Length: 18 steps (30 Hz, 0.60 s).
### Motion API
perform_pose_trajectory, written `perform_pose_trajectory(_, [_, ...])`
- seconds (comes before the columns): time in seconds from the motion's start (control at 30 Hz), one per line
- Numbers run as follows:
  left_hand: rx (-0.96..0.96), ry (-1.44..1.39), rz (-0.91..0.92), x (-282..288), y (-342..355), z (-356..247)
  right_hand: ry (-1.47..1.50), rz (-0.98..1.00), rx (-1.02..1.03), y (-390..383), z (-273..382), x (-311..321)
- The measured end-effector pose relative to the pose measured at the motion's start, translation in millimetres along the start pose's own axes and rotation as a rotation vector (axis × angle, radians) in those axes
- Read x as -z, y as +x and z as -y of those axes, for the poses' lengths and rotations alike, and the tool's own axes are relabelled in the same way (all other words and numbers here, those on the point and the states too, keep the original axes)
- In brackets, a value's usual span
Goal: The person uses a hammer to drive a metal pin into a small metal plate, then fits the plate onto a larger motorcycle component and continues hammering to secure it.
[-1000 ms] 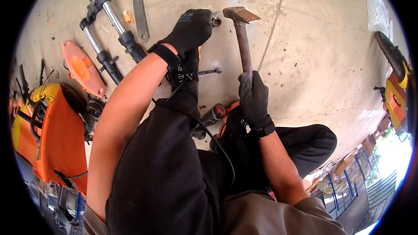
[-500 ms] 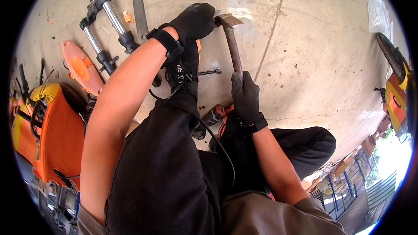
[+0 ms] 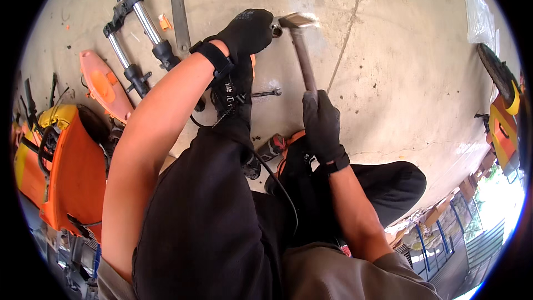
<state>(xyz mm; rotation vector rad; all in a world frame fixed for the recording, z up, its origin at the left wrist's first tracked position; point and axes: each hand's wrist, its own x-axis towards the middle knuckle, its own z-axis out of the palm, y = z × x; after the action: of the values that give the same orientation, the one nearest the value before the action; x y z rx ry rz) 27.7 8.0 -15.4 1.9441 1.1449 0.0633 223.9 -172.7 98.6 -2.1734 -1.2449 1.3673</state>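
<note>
My left hand (image 3: 247, 32), in a black glove, is closed on a small metal piece (image 3: 276, 29) with a round end, mostly hidden by the fingers. In my gloved right hand (image 3: 322, 125) is a hammer (image 3: 304, 58), gripped low on its long handle. Its wedge-shaped head stands just right of the metal piece, a small gap showing between them. Below, by my shoe (image 3: 240, 86), a small wrench (image 3: 266, 93) lies on the concrete floor. A red and black power tool (image 3: 272, 147) rests between my feet.
An adjustable wrench (image 3: 179, 14) and a fork with silver tubes (image 3: 147, 25) lie to the left, near an orange plastic panel (image 3: 102, 84). A large orange body part (image 3: 75, 175) stands lower left. A wheel (image 3: 497, 69) stands at far right. A black cable (image 3: 277, 180) crosses my legs.
The hammer and my right hand have shifted a little to the right, and the head has come away from the left hand. The metal piece's round end now shows.
</note>
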Motion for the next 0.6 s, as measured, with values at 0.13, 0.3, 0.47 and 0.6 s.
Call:
perform_pose_trajectory(0.13, [0.077,-0.058,0.011,5,-7,-14,0.179,-0.088,0.072,-16,17,9])
perform_pose_trajectory(0.3, [0.069,-0.058,-0.002,-4,-6,-8,-0.098,0.016,-0.009,9,-4,-7])
perform_pose_trajectory(0.47, [0.075,-0.076,0.009,1,-6,-8,0.017,-0.077,0.104,-7,8,5])
perform_pose_trajectory(0.6, [0.07,-0.072,0.054,-3,-8,-13,-0.16,0.013,-0.009,1,-6,0])
